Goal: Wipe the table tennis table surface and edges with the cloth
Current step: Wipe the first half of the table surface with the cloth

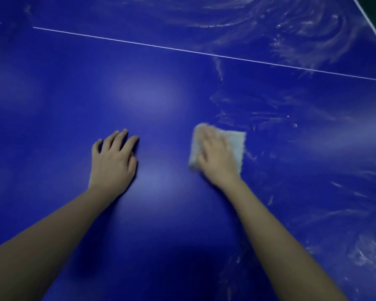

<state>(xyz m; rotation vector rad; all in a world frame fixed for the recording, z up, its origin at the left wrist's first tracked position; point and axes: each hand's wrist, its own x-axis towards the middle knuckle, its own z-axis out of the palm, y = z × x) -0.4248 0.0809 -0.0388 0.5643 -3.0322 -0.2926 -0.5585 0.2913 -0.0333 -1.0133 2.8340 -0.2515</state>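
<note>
White cloth [237, 146] lies flat under right hand [215, 153], fingers [206, 135] straight, pressing it onto blue desk [161, 72]. Soft, light, limp; probably bunches, so flat-palm pressure suits. Left hand [112, 161] rests flat, fingers spread, holding nothing. Smears right of fingers.

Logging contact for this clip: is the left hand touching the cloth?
Apart. The head view shows the left hand resting on the table, with bare blue surface between it and the cloth, which lies under the right hand.
</note>
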